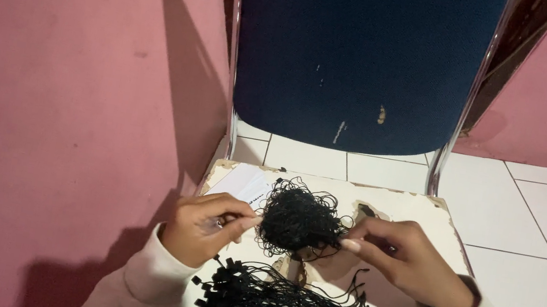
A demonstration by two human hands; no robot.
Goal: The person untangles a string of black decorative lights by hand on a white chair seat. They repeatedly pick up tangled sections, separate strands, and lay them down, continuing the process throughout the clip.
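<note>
Thread tangle (297, 222) between pinching fingers (243, 224)

Blue chair back (360, 57), pink wall (66, 67), white tiled floor (543, 221), white paper slips (242, 184)

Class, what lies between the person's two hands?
In the head view, a tangled black string bundle sits between the left hand and right hand; both pinch it.

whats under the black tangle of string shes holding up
Under the tangle of string held between both hands lies the worn white seat, its brown padding showing through a tear. The tangle hides the seat directly behind it.
</note>
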